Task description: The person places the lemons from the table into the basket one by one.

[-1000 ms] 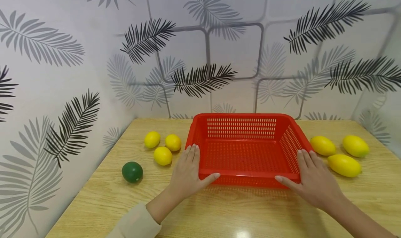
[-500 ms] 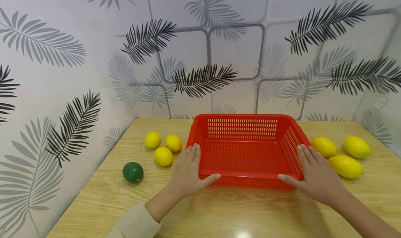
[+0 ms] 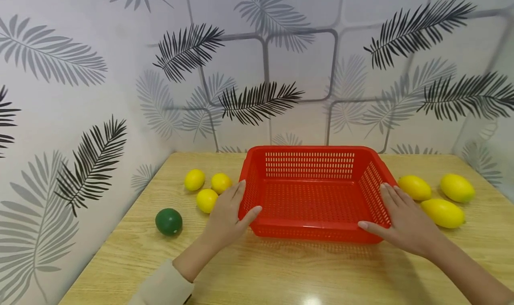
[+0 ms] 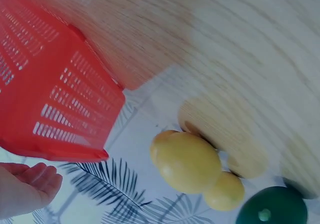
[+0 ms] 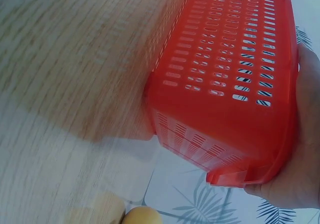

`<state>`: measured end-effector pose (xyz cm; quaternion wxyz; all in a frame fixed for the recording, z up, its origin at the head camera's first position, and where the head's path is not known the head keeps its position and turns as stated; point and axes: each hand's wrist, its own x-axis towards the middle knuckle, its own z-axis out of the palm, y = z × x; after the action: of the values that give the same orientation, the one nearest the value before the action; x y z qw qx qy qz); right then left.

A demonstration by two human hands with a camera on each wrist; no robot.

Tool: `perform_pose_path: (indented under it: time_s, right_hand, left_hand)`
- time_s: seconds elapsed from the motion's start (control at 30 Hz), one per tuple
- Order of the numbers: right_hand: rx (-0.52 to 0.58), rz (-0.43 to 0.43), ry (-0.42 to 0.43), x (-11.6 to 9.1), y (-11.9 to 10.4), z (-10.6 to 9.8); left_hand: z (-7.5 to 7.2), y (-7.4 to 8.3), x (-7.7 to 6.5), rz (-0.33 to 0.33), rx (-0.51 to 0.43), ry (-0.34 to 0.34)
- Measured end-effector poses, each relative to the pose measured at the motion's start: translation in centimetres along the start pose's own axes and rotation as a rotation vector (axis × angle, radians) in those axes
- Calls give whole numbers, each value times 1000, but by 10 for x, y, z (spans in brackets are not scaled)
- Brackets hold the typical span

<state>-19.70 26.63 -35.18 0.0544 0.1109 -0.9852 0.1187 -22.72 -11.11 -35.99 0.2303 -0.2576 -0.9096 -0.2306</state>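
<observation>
A red perforated plastic basket (image 3: 309,223) stands on the wooden table with nothing inside it. My left hand (image 3: 225,211) is at its left front corner, fingers extended and thumb pointing toward the rim. In the left wrist view, a narrow gap shows between those left fingers (image 4: 45,181) and the basket (image 4: 75,99). At the right front corner, my right hand (image 3: 409,222) rests with straight fingers along the side rim and its thumb on the front rim. The right wrist view has this hand (image 5: 300,169) against the basket's rim (image 5: 287,149).
Three lemons (image 3: 194,180) lie left of the basket, nearest my left hand. In front of them sits a dark green, rounded fruit (image 3: 168,221). Three larger yellow fruits (image 3: 443,213) with greenish tips lie to the right. A leaf-patterned wall (image 3: 297,73) closes off the table's back.
My left hand has come off the basket's rim and shifted left, now partly in front of the lemons. The right hand has barely moved, and the basket stays in place.
</observation>
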Motion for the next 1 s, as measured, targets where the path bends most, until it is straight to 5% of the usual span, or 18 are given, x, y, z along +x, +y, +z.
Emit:
perform_pose_path:
  time_s: [0.23, 0.47, 0.8, 1.0]
  right_hand:
    - [0, 8, -8, -1, -1, -2]
    - [-13, 7, -2, 0, -2, -1]
    - [-13, 7, 5, -1, -3, -1]
    - [0, 13, -3, -2, -4, 0]
  left_hand:
    - [-10, -28, -5, -98, 41, 83]
    - [-20, -51, -14, -148, 141, 55]
    - [-27, -77, -20, -138, 296, 34]
    - [-33, -87, -28, -222, 303, -29]
